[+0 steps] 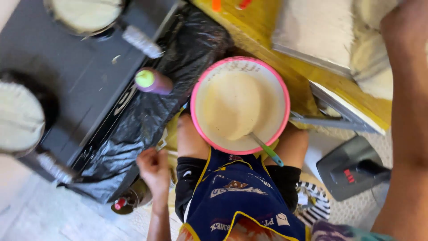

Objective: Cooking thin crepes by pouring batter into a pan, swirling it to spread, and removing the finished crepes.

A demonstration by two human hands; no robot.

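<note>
Left hand (pixel 154 167), low and left of centre in the frame, is curled shut on a small thin object too little to identify, beside crinkled black plastic sheeting (pixel 147 116). Right of it, a round pink-rimmed bowl of pale batter (pixel 240 105) rests on the person's knees, a green-handled spoon (pixel 267 149) leaning inside. Right arm (pixel 408 111) runs down the right edge; whether its hand is closed cannot be told.

Stove top (pixel 84 71): dark, at the left; two round pans of pale batter are carried, one far (pixel 84 13), one at the left edge (pixel 18 117).
Black plastic sheet (pixel 147 116): spread beside the stove; a purple bottle with a green cap (pixel 153 81) is laid on it.
Lap (pixel 191 138): a pink-rimmed bowl of batter (pixel 240 105) is rested here, a green-handled spoon (pixel 266 147) inside.
</note>
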